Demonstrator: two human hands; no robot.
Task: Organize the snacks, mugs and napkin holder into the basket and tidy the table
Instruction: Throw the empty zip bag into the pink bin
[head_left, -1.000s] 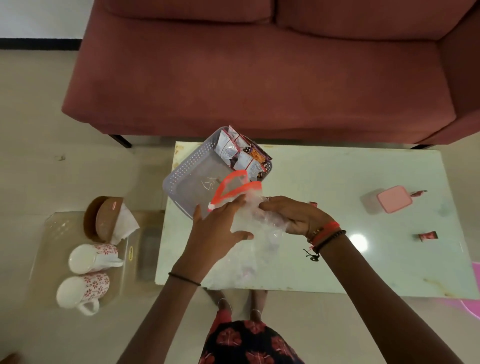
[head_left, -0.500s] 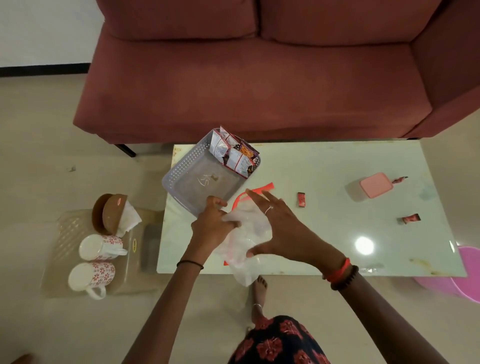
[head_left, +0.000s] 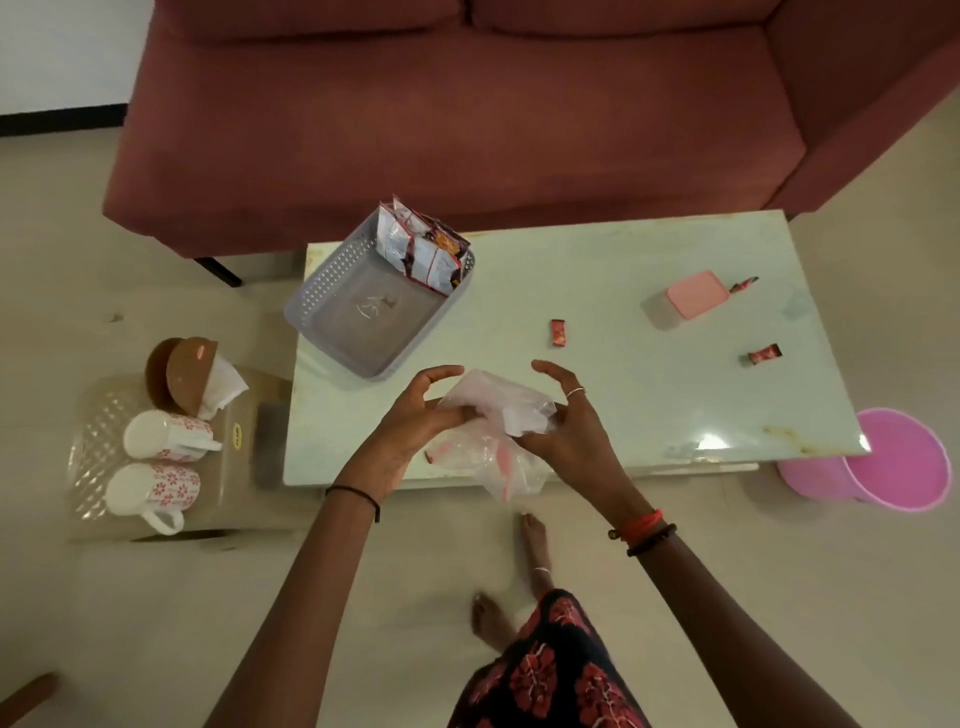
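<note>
A grey perforated basket (head_left: 332, 291) sits on the table's left end with snack packets (head_left: 421, 247) leaning in its far corner. Both hands hold a crumpled clear plastic bag (head_left: 498, 415) with a red zip strip at the table's near edge: my left hand (head_left: 415, 415) pinches its left side and my right hand (head_left: 566, 426) grips its right side. Two white floral mugs (head_left: 163, 457) and a brown napkin holder (head_left: 189, 376) stand on a clear stool (head_left: 98, 431) left of the table. Small red candy wrappers (head_left: 558, 332) lie on the tabletop.
A pink-lidded box (head_left: 685, 299) stands on the pale green table (head_left: 649, 405), with wrappers (head_left: 763, 356) near it. A pink bin (head_left: 893, 457) stands on the floor at the table's right end. A red sofa (head_left: 467, 114) lies behind. My bare feet (head_left: 530, 530) are under the near edge.
The bag was held up open near the basket; both hands have brought it down to the near table edge and bunched it together. The view has shifted left.
</note>
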